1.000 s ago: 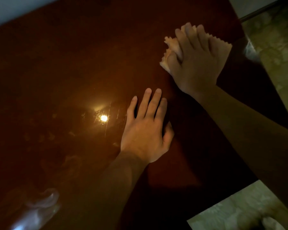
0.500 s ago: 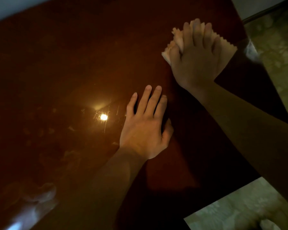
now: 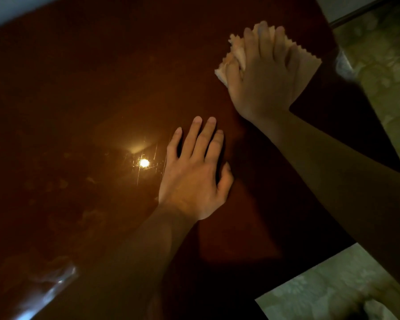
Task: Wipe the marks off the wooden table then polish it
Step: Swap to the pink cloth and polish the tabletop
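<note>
The right hand [image 3: 267,72], in the upper right of the frame, lies on a pale cloth [image 3: 306,65], fingers nearly straight and pressing it flat against the worktop [image 3: 83,84]; the thumb side bunches a fold of the cloth. The cloth has a pinked, zigzag edge and sits near the worktop's far right corner, its long axis running from middle left up toward the upper right, with one flat corner pointing right. The left hand [image 3: 194,172], at the centre of the frame, rests palm down on the bare wood with straight, slightly spread fingers that point up the frame; it holds nothing. The two hands are near each other but apart. The worktop is dark, glossy reddish-brown wood. A bright lamp reflection [image 3: 144,163] shines just left of the left hand, and faint smudges [image 3: 62,183] show further left. Pale patterned floor [image 3: 383,61] shows along the right edge and in the lower right corner. The room is dim.
</note>
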The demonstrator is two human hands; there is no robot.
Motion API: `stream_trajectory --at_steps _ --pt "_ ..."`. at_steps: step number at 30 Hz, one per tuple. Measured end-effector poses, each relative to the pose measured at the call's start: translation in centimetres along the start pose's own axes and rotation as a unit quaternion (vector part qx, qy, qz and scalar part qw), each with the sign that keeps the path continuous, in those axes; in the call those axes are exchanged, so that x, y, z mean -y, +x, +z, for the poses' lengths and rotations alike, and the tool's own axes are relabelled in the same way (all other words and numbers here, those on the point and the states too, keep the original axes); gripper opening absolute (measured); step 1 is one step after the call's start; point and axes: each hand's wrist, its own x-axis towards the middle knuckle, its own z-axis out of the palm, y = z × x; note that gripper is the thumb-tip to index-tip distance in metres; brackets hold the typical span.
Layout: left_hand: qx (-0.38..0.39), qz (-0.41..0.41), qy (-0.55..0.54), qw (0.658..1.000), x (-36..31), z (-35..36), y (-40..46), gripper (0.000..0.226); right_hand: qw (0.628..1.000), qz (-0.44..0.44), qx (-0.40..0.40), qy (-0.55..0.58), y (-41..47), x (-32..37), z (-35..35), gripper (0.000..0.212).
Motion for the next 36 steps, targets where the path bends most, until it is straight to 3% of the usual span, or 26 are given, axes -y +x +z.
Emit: stream_trajectory --at_steps 15,24,33,36 --pt "-0.01 -0.003 0.002 1.0 -0.1 -0.1 0.0 0.058 1.0 -0.007 0.014 0.017 0.0 -0.4 -0.3 0.065" --pt "0.008 -0.003 0.015 1.0 -0.1 -0.3 0.0 0.06 0.996 -0.085 0.026 0.012 -3.6 -0.5 -1.1 0.066" --pt "0.033 0.004 0.034 0.999 -0.2 -0.1 0.0 0.061 1.0 -0.016 0.023 0.012 0.3 -0.3 -0.5 0.066" --pt "0.036 0.001 0.033 0.999 -0.1 -0.1 0.1 0.061 0.999 -0.033 0.024 0.018 -0.6 0.9 -0.5 0.065"
